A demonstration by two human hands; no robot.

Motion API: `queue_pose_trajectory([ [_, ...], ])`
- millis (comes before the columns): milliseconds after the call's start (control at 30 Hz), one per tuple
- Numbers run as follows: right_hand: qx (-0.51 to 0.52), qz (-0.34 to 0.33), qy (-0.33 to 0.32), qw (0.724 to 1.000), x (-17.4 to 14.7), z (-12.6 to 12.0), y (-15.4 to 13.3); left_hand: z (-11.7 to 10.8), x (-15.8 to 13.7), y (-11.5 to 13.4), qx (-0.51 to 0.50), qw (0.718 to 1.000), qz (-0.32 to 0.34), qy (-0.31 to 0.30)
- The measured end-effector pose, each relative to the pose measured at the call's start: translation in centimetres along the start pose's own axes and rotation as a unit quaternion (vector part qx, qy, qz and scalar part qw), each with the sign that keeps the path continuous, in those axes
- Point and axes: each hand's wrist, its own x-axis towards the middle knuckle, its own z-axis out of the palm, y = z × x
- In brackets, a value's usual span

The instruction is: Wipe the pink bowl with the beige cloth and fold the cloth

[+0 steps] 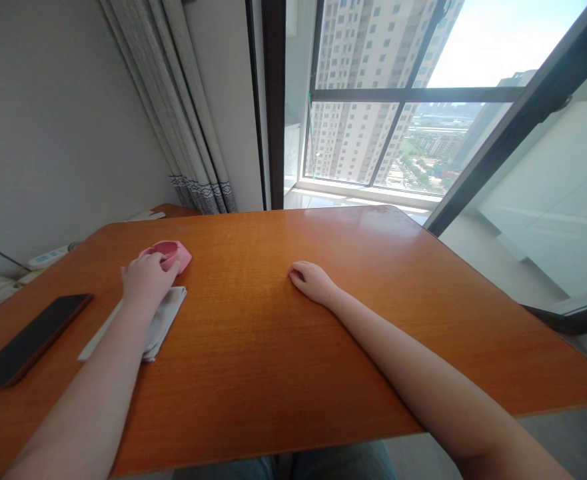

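At the far left of the wooden table, my left hand (149, 277) has its fingers over the rim of a small pink container (185, 257) with angular sides and a round opening. The thumb side is hidden by the hand, and what lies inside cannot be made out. Just below it, partly under my left forearm, lies a folded light grey cloth (166, 320). My right hand (313, 280) rests on the tabletop near the middle, loosely curled into a fist with nothing seen in it.
A long dark flat object (33, 340) lies on the wooden table (253, 360) left of my forearm. Beyond the left edge is a white power strip (48, 257). A grey curtain (173, 113) hangs behind, and a glass door with a dark frame (273, 107) stands at the back.
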Motion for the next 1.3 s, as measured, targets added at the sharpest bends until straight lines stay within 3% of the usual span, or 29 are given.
queue_pose_trajectory([
  [100, -0.001, -0.001, 0.000, 1.000, 0.0, 0.0, 0.1, 0.3, 0.3, 0.0, 0.016, 0.999, 0.018, -0.036],
  [200, -0.003, -0.001, 0.001, 1.000, 0.0, 0.1, 0.1, 0.6, 0.6, -0.1, 0.010, 0.999, 0.026, -0.034],
  [333, -0.002, 0.003, -0.002, 1.000, -0.1, 0.1, 0.0, 0.9, 0.5, -0.4, -0.024, 0.999, 0.034, -0.003],
  [433, 0.002, 0.003, -0.001, 1.000, -0.1, 0.1, 0.0, 0.5, 0.2, -0.1, -0.059, 0.994, 0.081, 0.032],
  [600, 0.033, 0.004, 0.034, 0.999, 0.0, 0.0, 0.0, -1.0, -1.0, 4.5, -0.147, 0.965, 0.206, 0.076],
  [767, 0.088, 0.029, 0.139, 0.986, -0.1, -0.2, 0.3, -1.3, -2.8, 11.9, -0.227, 0.915, 0.332, -0.007],
  [867, 0.113, 0.040, 0.180, 0.976, -0.1, -0.4, 0.7, -0.8, -3.8, 14.8, -0.234, 0.886, 0.399, -0.033],
  [1000, 0.135, 0.064, 0.191, 0.970, 0.1, -0.3, 1.2, -0.2, -4.7, 16.1, -0.244, 0.870, 0.427, -0.030],
  [1300, 0.175, 0.095, 0.168, 0.965, 0.2, -0.2, 1.0, -0.1, -5.0, 16.2, -0.238, 0.863, 0.443, -0.051],
])
